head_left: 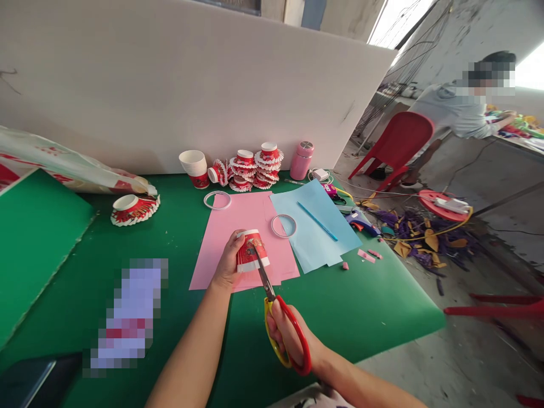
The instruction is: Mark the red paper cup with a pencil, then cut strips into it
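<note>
My left hand [228, 262] is closed around a red patterned paper cup [251, 250], tilted over the pink paper sheets [212, 243]. In my right hand [289, 333] are scissors [267, 282] with red and yellow handles, and their blades reach the cup's side. Whether the blades are fully closed is hard to tell. Blue paper [312, 249] with a blue pen [317, 221] on it lies right of the pink sheets. Two tape-like rings [284, 216] rest around the sheets, one on the pink's far edge, the other near the blue.
Behind stand stacked cups [194, 168], fringed cut cups [243, 170] and a pink bottle [302, 161]. Another fringed cup [135, 209] is at left. A glue gun [362, 222] and pink scraps [366, 256] lie near the right edge. A person sits at a farther table on a red chair [397, 144].
</note>
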